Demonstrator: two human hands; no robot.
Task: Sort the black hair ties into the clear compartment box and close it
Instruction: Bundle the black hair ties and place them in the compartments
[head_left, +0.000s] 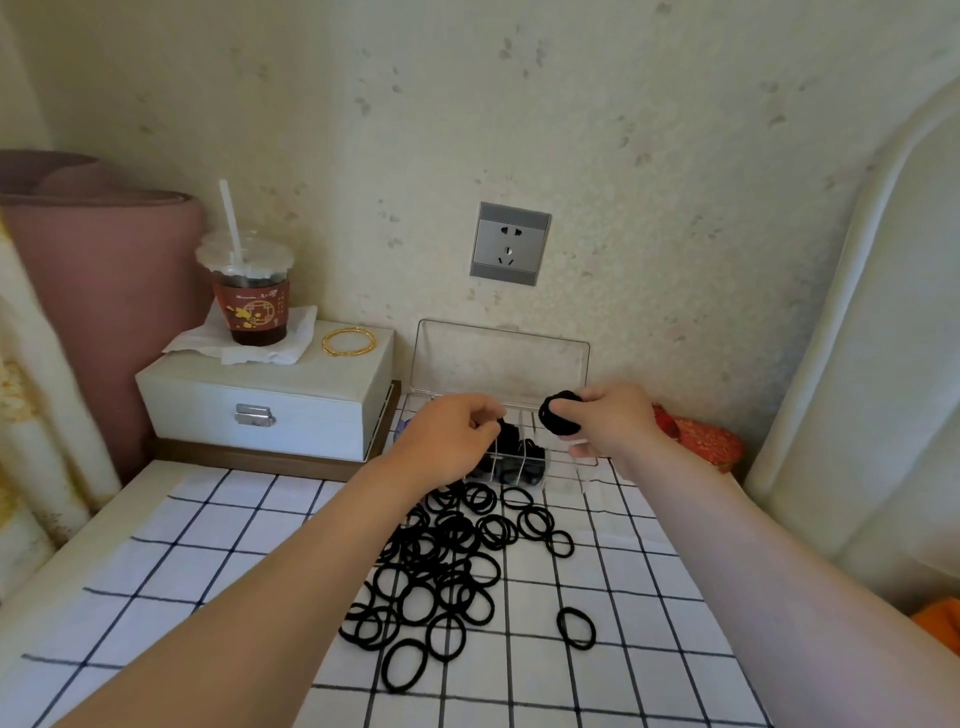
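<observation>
A grey square wall socket (510, 243) is set in the mottled cream wall (623, 130) above the grip; a cream padded headboard (857, 364) is seen to its right.

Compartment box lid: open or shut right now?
Open. The clear lid stands upright against the wall, behind the compartments.

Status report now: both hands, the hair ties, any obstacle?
Left hand curled over clear box, grip unclear. Right hand holds tie bundle. Lid open; many loose ties on cloth. Nothing blocking.
</observation>
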